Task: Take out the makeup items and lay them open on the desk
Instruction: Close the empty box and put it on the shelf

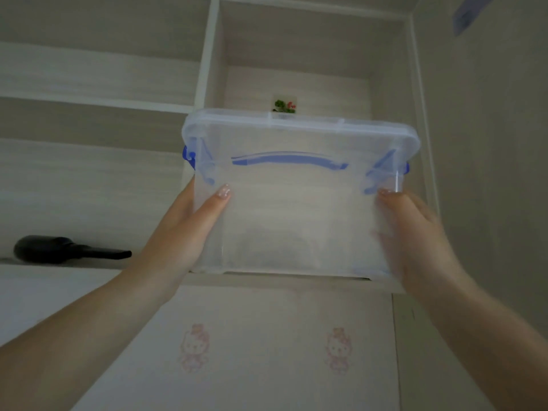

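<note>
Item count, head view:

- One translucent plastic storage box (pixel 296 209) with a clear lid.
- One blue carry handle (pixel 289 160) on the lid.
- Two blue side latches (pixel 188 157), one per end of the box.
- Two hands: one left hand (pixel 189 223) and one right hand (pixel 415 232), both on the box.
- One black hairbrush (pixel 63 250) on the pale wooden shelf (pixel 98 99).
- Two pink cartoon bear stickers (pixel 194 348) on the panel below.
- One small card with green leaves and red dots (pixel 284 104) behind the box.
</note>
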{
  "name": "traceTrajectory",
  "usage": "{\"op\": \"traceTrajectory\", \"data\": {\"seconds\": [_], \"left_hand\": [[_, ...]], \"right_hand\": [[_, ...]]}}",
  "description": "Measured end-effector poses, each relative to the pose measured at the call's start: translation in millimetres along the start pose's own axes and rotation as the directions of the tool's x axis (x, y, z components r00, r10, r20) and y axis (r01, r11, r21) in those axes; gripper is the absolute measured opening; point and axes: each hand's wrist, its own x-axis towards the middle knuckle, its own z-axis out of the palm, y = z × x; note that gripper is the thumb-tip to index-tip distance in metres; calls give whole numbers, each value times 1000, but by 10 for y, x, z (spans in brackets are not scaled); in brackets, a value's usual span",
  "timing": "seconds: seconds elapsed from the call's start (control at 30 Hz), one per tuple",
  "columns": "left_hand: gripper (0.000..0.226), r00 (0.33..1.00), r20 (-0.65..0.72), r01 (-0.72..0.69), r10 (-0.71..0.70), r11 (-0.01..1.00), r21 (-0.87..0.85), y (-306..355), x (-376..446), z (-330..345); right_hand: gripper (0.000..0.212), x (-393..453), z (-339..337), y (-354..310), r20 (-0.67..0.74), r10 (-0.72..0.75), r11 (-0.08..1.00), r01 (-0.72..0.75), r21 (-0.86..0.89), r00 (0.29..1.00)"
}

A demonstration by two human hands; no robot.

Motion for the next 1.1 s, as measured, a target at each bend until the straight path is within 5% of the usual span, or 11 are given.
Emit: {"op": "traceTrajectory", "data": {"seconds": [0.6,1.1], "left_hand": [[43,994,-79,88,-70,964,252,-914,475,35],[44,961,-192,245,-199,936,255,-1135,570,-20]], "right_hand": [[50,643,132,1199,91,60,940,-26,-340,994],[57,674,154,1342,149,59,864,25,-503,987]]}}
